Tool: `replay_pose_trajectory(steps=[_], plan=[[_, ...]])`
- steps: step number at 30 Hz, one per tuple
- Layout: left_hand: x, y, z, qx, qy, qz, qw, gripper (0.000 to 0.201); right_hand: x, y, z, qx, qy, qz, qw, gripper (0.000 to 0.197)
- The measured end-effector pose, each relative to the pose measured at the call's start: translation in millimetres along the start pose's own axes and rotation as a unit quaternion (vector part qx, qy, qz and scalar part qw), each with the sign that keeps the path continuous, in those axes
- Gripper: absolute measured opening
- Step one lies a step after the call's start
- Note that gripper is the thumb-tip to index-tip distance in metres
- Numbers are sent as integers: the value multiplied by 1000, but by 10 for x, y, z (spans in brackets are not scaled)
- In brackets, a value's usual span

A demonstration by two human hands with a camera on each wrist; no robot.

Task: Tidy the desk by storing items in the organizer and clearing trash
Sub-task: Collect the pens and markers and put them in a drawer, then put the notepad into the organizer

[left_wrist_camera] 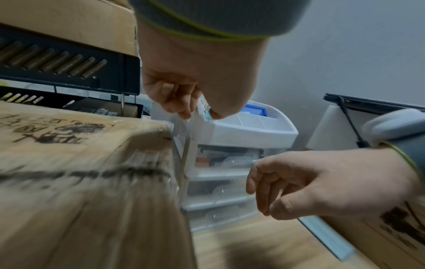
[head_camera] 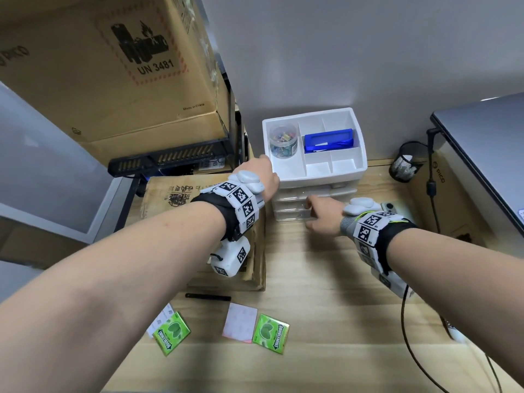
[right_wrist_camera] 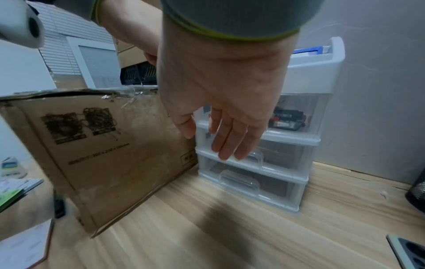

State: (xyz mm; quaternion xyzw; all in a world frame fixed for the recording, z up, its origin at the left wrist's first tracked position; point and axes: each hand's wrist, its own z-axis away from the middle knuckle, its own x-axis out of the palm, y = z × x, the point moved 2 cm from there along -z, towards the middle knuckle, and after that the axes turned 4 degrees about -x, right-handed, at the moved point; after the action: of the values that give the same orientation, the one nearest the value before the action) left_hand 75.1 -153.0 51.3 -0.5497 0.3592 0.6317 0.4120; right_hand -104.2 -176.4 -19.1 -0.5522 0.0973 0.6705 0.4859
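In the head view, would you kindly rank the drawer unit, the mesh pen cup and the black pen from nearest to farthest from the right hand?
1. Drawer unit: directly at the right hand's fingertips, ahead of it.
2. Mesh pen cup: to the hand's right, by the wall.
3. Black pen: farthest, toward the person and to the left, on the desk.

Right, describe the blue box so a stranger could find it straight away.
Start at the white organizer standing against the grey wall at the back of the wooden desk. Look into its open top tray: the blue box lies in the right-hand compartment, beside a clear round tub of coloured clips. It is the tray's only blue thing.
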Motion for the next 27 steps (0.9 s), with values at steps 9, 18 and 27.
replay_pose_trajectory(steps=[9,18,27], plan=[[11,66,736,293,-13,8,956,15,523,-198,296,3,-115,91,989,32],[393,-218,1573,387,-62,7,920,17,1067,-563,558,-6,-169,107,980,30],[1156,-660,2318,413,-173,-67,892,25,1868,-1004,694,-37,-239,126,962,33]])
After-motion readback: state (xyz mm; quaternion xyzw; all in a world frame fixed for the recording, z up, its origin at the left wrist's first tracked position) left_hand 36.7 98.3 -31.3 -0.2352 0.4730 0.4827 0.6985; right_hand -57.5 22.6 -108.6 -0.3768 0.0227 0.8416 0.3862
